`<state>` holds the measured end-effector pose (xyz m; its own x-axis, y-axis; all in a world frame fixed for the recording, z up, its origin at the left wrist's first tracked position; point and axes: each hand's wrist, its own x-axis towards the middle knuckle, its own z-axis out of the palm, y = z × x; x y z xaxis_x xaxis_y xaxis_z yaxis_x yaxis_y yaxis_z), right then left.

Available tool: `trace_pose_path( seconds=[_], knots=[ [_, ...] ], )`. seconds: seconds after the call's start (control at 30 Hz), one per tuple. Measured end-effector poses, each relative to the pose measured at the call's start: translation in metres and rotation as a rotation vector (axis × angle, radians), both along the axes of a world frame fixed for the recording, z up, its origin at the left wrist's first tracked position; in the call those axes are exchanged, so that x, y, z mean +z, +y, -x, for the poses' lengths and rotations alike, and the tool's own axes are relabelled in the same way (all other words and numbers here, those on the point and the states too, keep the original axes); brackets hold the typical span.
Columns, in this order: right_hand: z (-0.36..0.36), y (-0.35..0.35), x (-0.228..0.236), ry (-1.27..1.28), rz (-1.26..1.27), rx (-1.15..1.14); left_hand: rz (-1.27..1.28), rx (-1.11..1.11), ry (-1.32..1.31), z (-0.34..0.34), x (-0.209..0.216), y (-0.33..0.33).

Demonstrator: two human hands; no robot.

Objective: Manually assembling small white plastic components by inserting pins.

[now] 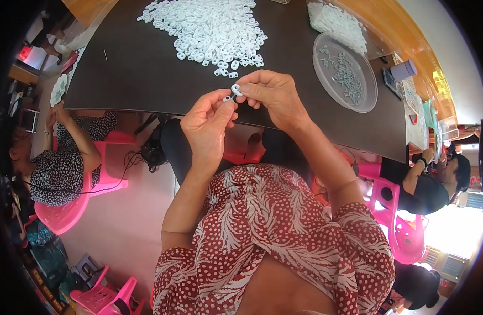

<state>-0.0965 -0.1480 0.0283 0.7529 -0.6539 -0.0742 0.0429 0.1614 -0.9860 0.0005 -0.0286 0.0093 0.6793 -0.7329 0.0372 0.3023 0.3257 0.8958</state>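
Observation:
Over the front edge of the dark table, my two hands meet with fingertips almost together. My left hand (pixel 207 118) pinches a small white plastic piece (pixel 227 98) between thumb and forefinger. In the grip of my right hand (pixel 273 97) is a white oval plastic piece with a hole (pixel 236 89). A short dark bit shows between the two pieces; whether it joins them I cannot tell. Just beyond my fingers lies a big heap of similar white oval pieces with holes (pixel 215 31), a few of them loose at its near edge.
Right of the heap, a round clear tub (pixel 317 60) holds many small metallic bits, perhaps springs. Behind it is a clear bag of white pieces (pixel 336 23). A purple cup (pixel 404 70) stands at the far right. People sit on pink chairs (pixel 63 212) at both sides.

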Motion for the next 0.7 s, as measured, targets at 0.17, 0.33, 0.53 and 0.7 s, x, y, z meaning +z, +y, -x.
trace_pose_path(
  seconds=[0.17,0.33,0.53,0.7],
  knots=[
    [-0.001,0.003,0.001,0.000,0.045,-0.008,-0.032,0.010,-0.032,0.001,0.001,0.002],
    [0.001,0.005,0.002,0.019,0.103,0.008,-0.023,0.007,-0.024,0.002,0.000,0.003],
    [0.000,0.009,0.001,0.027,0.224,-0.010,-0.042,0.013,-0.077,0.002,-0.001,0.004],
    [-0.001,0.012,0.000,-0.008,0.250,-0.025,-0.033,0.020,-0.078,0.001,-0.002,0.004]
  ],
)
